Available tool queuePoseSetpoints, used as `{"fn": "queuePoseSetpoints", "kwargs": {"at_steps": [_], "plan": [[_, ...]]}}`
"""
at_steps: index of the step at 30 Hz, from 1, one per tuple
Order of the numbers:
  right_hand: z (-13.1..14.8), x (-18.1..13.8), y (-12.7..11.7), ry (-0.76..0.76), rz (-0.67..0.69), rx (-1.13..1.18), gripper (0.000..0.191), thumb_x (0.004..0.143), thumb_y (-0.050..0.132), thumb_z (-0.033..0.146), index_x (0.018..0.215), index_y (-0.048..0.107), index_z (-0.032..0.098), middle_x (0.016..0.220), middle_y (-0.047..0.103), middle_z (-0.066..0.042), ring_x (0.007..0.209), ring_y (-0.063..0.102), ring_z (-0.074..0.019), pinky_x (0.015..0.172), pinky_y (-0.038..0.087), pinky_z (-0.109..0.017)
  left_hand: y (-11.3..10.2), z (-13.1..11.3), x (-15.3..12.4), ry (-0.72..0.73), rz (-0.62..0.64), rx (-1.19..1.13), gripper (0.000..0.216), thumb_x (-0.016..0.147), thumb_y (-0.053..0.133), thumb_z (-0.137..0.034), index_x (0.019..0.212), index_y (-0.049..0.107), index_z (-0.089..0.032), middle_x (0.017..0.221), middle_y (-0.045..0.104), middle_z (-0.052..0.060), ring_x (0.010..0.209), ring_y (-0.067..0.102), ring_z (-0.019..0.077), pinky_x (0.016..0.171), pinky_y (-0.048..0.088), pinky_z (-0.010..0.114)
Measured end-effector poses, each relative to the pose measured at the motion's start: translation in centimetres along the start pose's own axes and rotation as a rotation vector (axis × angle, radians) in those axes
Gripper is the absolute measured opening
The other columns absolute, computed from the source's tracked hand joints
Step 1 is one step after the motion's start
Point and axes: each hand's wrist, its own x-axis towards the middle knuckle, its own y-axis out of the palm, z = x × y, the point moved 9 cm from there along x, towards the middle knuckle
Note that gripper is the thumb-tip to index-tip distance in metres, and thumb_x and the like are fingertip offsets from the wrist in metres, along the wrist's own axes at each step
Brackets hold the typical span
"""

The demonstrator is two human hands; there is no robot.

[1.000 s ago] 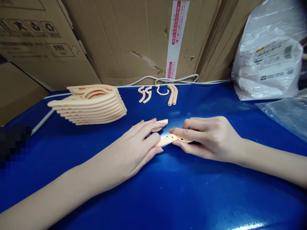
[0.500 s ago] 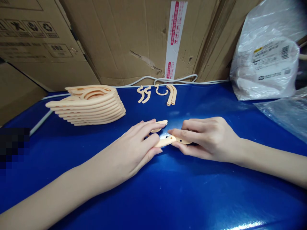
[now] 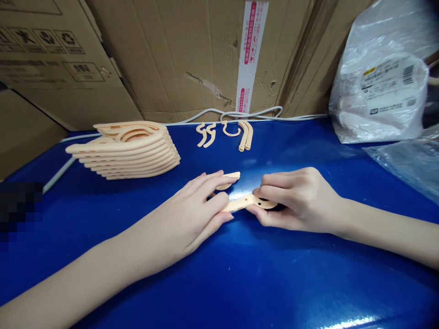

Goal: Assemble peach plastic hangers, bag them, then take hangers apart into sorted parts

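Obs.: peach plastic arm (image 3: pixel 240 202), flat, with small holes along it, lies low over the blue table cover (image 3: pixel 240 278), spanning the gap between the two hands.

Right hand (image 3: pixel 302 201): thumb and forefinger pinched on the arm's rounded end, other fingers curled in behind.

Left hand (image 3: pixel 185 219): fingers stretched out nearly flat, thumb pressed to the arm's other end, so it grips that end. A second peach tip (image 3: pixel 230 175) pokes out past the left fingertips, just behind the arm. Same part or a separate one: cannot tell.

Judgement: step in hand looks like working the arm's round end at a joint, with the left hand bracing. Any further move there calls for a steady left hold and the holes kept in line. The contact point is hidden under the right fingers.

Surroundings, taken from the arm:
- behind and to the left, well apart: stack of hangers (image 3: pixel 126 148), same peach colour, laid flat.
- straight behind, near the table's far edge: small hooks (image 3: pixel 206 134) and curved tubes (image 3: pixel 247 135).
- beyond those: white cable (image 3: pixel 219 113), then cardboard boxes (image 3: pixel 188 55).
- behind and to the right: white plastic bag (image 3: pixel 380 91) with printed labels.
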Motion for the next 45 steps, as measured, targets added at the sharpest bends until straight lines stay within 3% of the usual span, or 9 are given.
{"fn": "queuePoseSetpoints", "kwargs": {"at_steps": [5,18,25,29,35,40,45], "plan": [[0.09,0.12,-0.16,-0.008,-0.012,-0.024,0.039,0.098,0.055,0.030,0.061,0.059,0.019,0.056,0.050,0.003,0.048,0.040,-0.0087,0.047,0.027,-0.027,-0.07,-0.06,0.01,0.004,-0.008,-0.011,0.028,0.108,0.035,-0.029,0.101,0.060,-0.018,0.155,0.048,0.014,0.147,0.042,0.0307,0.115,0.044,0.059],[0.01,0.02,-0.03,0.011,0.007,-0.013,0.033,0.095,0.057,0.032,0.064,0.059,0.019,0.054,0.052,0.003,0.048,0.043,-0.0091,0.048,0.028,-0.026,0.08,0.08,-0.23,-0.009,-0.009,-0.062,0.022,0.108,0.039,-0.029,0.111,0.059,-0.021,0.158,0.044,0.008,0.149,0.038,0.0258,0.122,0.037,0.052],[0.00,0.09,-0.04,0.008,-0.007,-0.018,0.032,0.092,0.059,0.033,0.063,0.059,0.019,0.054,0.051,0.003,0.046,0.043,-0.0090,0.047,0.027,-0.027,0.07,0.48,-0.30,-0.074,-0.017,-0.121,0.024,0.108,0.041,-0.031,0.098,0.061,-0.021,0.156,0.045,0.006,0.146,0.040,0.0221,0.120,0.040,0.043],[-0.08,0.07,-0.07,0.000,-0.027,-0.024,0.033,0.091,0.059,0.034,0.062,0.058,0.019,0.053,0.051,0.004,0.046,0.043,-0.0091,0.047,0.028,-0.026,-0.11,0.39,-0.27,-0.061,-0.022,-0.133,0.021,0.107,0.043,-0.030,0.106,0.062,-0.022,0.156,0.044,0.006,0.146,0.041,0.0224,0.120,0.040,0.043],[-0.10,-0.09,0.00,-0.015,-0.045,-0.023,0.033,0.090,0.061,0.033,0.060,0.056,0.019,0.052,0.051,0.004,0.045,0.043,-0.0086,0.046,0.026,-0.026,0.07,0.40,0.00,-0.063,0.015,-0.111,0.024,0.106,0.044,-0.030,0.096,0.063,-0.020,0.154,0.047,0.007,0.141,0.046,0.0241,0.118,0.042,0.043],[0.00,-0.21,0.08,-0.015,-0.032,-0.025,0.033,0.090,0.060,0.032,0.060,0.054,0.019,0.052,0.050,0.004,0.044,0.042,-0.0084,0.046,0.024,-0.027,0.06,0.42,-0.12,-0.085,-0.020,-0.114,0.022,0.107,0.043,-0.030,0.106,0.064,-0.022,0.154,0.046,0.006,0.141,0.045,0.0219,0.120,0.039,0.041],[0.20,-0.13,0.05,-0.053,-0.002,-0.015,0.034,0.095,0.056,0.033,0.063,0.055,0.019,0.054,0.050,0.004,0.045,0.041,-0.0088,0.047,0.025,-0.027,-0.14,0.64,-0.24,-0.110,-0.001,-0.181,0.023,0.106,0.045,-0.035,0.104,0.063,-0.021,0.152,0.049,0.008,0.144,0.043,0.0245,0.119,0.039,0.042]]}}
